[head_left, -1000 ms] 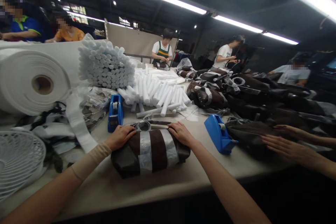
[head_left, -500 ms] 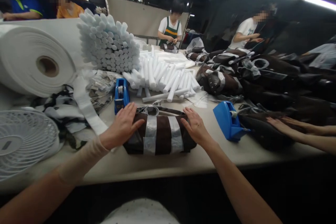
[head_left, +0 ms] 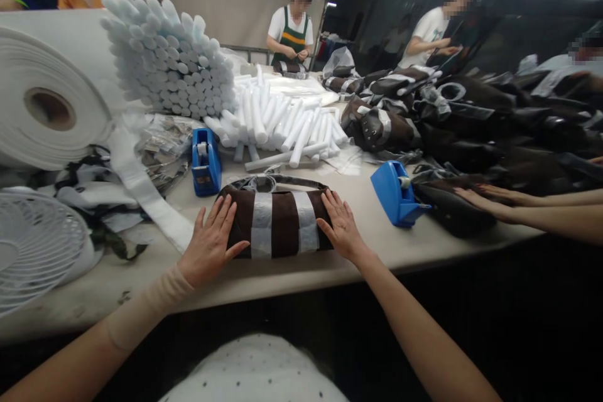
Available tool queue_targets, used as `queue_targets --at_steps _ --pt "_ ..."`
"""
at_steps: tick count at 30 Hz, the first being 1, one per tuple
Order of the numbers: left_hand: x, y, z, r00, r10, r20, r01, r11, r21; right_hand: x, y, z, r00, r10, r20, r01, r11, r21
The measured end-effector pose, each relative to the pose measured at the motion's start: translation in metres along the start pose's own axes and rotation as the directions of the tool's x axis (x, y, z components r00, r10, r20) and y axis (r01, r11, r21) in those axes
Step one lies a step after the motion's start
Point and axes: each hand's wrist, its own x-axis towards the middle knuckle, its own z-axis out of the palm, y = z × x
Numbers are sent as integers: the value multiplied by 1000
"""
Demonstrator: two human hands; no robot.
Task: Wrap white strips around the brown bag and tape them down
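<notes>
A dark brown handbag (head_left: 284, 223) lies before me on the table, two pale wrapping strips around its body and a wrapped handle (head_left: 301, 183) along its far side. Against its left end, my left hand (head_left: 210, 244) rests flat with the fingers spread. My right hand (head_left: 342, 226) lies on the right end, its fingers also stretched out. Neither hand is closed around the bag. Beyond the left hand stands a blue tape dispenser (head_left: 206, 162); a second blue dispenser (head_left: 398, 195) is to the right of the right hand.
White foam rods (head_left: 287, 122) lie heaped behind the bag, beside a large bundle of rods (head_left: 174, 63). A white roll (head_left: 42, 100) and a fan (head_left: 40, 251) stand left. At right, a co-worker's hands (head_left: 490, 201) press a dark bag, near piled bags (head_left: 475, 113).
My left hand has slid down from the bag's upper edge onto its left front. My right hand stays at the right end. The whole view has shifted slightly.
</notes>
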Motion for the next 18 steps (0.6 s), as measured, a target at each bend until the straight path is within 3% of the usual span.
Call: queue_targets --at_steps 4,7,11,14,18 --pt "-2 -6 8 1000 12 17 -11 998 -64 -5 6 10 998 10 -54 -5 996 93" --pt "-1 -13 1 999 -26 -27 20 979 -203 -6 15 3 988 103 -117 -56 937 346" --pt "-8 -22 -18 961 -196 -195 98 901 -422 0 38 -14 892 372 -257 -165 797 581" --pt "-10 -24 -18 913 -292 -283 120 858 -500 31 48 -25 852 442 -280 -181 751 635" --pt "0 -21 -4 877 -328 -353 95 836 -540 91 33 -44 904 333 -267 -111 787 607"
